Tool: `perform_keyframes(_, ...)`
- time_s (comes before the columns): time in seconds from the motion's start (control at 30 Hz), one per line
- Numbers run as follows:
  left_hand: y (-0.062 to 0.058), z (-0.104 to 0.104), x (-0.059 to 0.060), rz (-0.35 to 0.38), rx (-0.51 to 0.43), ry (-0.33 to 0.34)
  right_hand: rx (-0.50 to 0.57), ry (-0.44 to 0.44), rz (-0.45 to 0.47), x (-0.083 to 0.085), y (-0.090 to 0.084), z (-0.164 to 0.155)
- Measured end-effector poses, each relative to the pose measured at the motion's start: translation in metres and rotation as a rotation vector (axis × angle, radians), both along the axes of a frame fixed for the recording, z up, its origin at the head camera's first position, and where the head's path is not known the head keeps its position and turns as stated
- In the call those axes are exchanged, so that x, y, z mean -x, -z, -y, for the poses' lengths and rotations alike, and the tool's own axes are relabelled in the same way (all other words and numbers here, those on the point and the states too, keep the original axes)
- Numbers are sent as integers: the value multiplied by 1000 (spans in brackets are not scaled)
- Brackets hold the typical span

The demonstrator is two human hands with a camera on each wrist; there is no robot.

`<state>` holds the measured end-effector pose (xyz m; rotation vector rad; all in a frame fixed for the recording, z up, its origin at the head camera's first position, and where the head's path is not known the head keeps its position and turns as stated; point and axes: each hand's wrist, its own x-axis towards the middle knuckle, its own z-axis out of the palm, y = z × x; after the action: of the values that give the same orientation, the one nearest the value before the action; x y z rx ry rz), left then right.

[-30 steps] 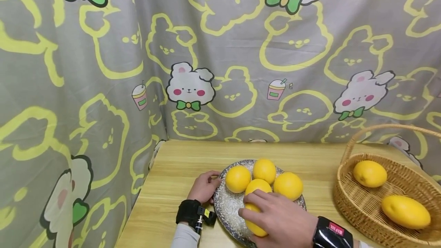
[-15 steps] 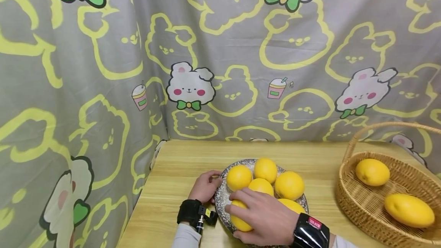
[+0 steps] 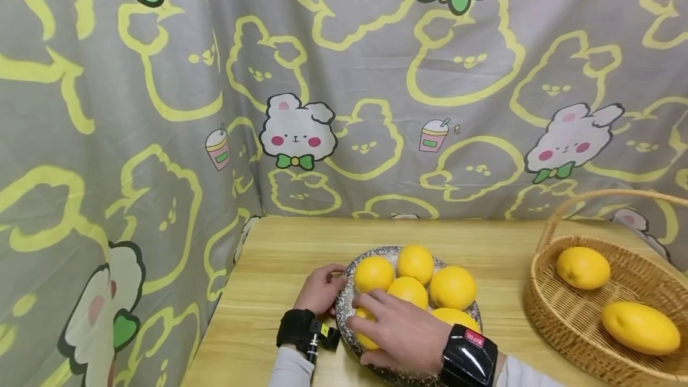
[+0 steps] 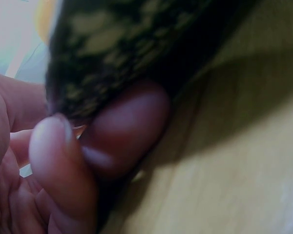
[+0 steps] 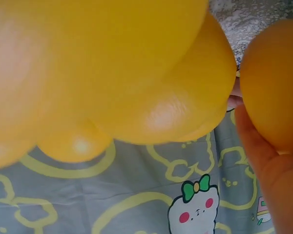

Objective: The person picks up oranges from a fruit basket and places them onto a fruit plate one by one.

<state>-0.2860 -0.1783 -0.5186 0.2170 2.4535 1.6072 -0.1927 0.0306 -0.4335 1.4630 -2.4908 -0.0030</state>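
Note:
My left hand [image 3: 321,291] grips the left rim of a speckled grey plate [image 3: 348,306], with fingertips curled under its edge in the left wrist view. My right hand [image 3: 407,334] reaches over the plate's front and holds a yellow lemon [image 5: 278,83] at the left front. Its fingers and back hide most of that fruit in the head view. Other yellow lemons crowd the plate: one at the left [image 3: 373,273], one at the back [image 3: 415,264], one at the right [image 3: 453,287], one in the middle [image 3: 408,291], and another lemon [image 3: 457,318] partly behind my right hand.
A wicker basket [image 3: 559,330] with a tall handle stands at the right and holds two lemons [image 3: 583,267]. Wooden tabletop [image 3: 279,249] lies around the plate. A grey patterned curtain [image 3: 376,76] hangs behind and along the left.
My right hand has moved left across the plate with a lemon, uncovering another lemon at the right front. My left hand keeps its place at the rim.

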Motion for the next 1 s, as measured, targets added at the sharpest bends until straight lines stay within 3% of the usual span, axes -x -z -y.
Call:
perform_keyframes(0.23,2,1,1,-6,-8,0,-105,-18,-58,6,-6,8)
perform_keyframes(0.5,3,2,0,-3,-18,-5,-213,12,18,15,-5,19)
perform_keyframes(1.0,1,0,1,2,-13,-6,-253,62,-24,21,8,26)
